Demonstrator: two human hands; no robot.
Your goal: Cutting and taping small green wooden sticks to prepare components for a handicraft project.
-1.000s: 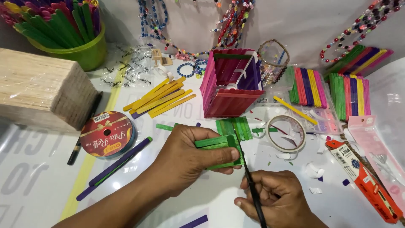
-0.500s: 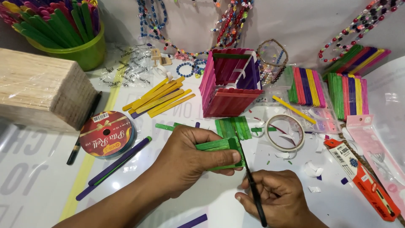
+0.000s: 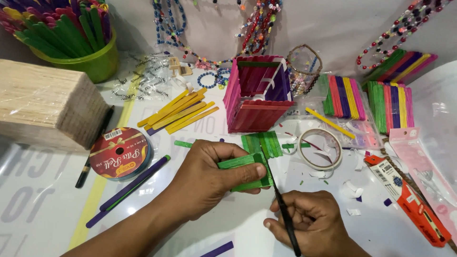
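Note:
My left hand point(image 3: 207, 178) grips a small stack of green craft sticks point(image 3: 243, 164), thumb on top, just above the table. My right hand point(image 3: 309, 226) holds a thin black blade tool point(image 3: 282, 214) whose tip meets the right end of the stack. A few cut green stick pieces point(image 3: 263, 143) lie just beyond my hands. Behind them stands a little box of pink, red and purple sticks point(image 3: 257, 95).
Yellow sticks point(image 3: 178, 110) and a red ribbon spool point(image 3: 119, 153) lie at the left, beside a bundle of plain wooden sticks point(image 3: 47, 107) and a green cup of sticks point(image 3: 71, 35). A tape ring point(image 3: 323, 148), coloured stick packs point(image 3: 366, 97) and an orange packet point(image 3: 409, 200) sit at the right.
The black tool's tip has shifted slightly along the end of the green stack; both hands stay in nearly the same place.

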